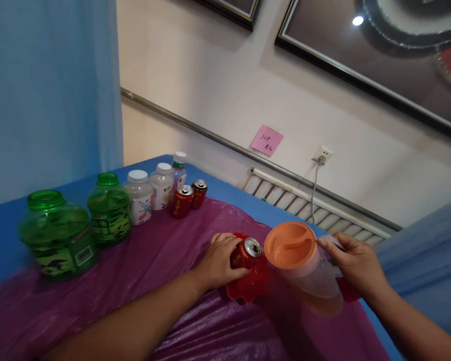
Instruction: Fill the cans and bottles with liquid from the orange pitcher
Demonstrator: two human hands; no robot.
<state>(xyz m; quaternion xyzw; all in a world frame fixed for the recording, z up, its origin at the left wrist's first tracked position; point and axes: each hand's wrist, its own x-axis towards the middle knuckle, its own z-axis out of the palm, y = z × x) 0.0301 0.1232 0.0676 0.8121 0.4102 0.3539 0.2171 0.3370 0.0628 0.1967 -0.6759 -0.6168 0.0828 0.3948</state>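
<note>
My left hand (218,263) grips a red drink can (246,253) that stands in a red wavy-edged tray (252,288). My right hand (355,263) holds the handle side of a clear plastic pitcher (315,281) with an orange lid (290,244). The pitcher stands just right of the can, on the tray, with some liquid at its bottom. Both rest on a purple plastic sheet (154,260) over a blue table.
Along the table's left and back stand two green jars (58,235) (108,208), two white-lidded jars (140,196), a small bottle (179,170) and two more red cans (182,200). A radiator (323,213) and wall socket lie behind; blue curtains hang on both sides.
</note>
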